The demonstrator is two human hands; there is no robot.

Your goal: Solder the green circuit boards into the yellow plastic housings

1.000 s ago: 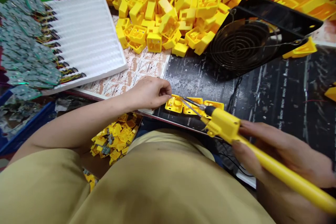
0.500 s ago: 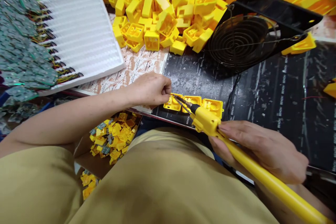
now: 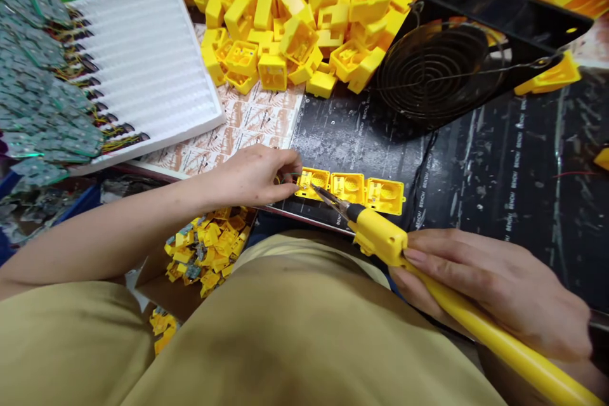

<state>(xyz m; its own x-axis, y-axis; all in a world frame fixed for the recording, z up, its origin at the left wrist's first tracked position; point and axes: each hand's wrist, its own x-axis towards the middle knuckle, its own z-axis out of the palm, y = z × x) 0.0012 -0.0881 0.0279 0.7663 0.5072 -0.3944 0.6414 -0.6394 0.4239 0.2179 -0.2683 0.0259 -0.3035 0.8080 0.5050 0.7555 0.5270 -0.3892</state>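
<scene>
Three yellow cases (image 3: 348,189) in a row near the table edge (image 3: 309,219), a soldering iron (image 3: 380,235) with its tip at the leftmost.
The left hand (image 3: 254,174), beside the row's left end, curls thumb and fingers close; whether they pinch anything, I cannot tell. The right hand (image 3: 499,279), below the row's right end, wraps the iron. Black tabletop (image 3: 476,177) spreads behind and right of the row; in front, a narrow strip.

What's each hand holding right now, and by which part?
The right hand holds the yellow tool by its handle, near the front. Whether the left hand, by the leftmost yellow case, holds anything can't be told.
</scene>
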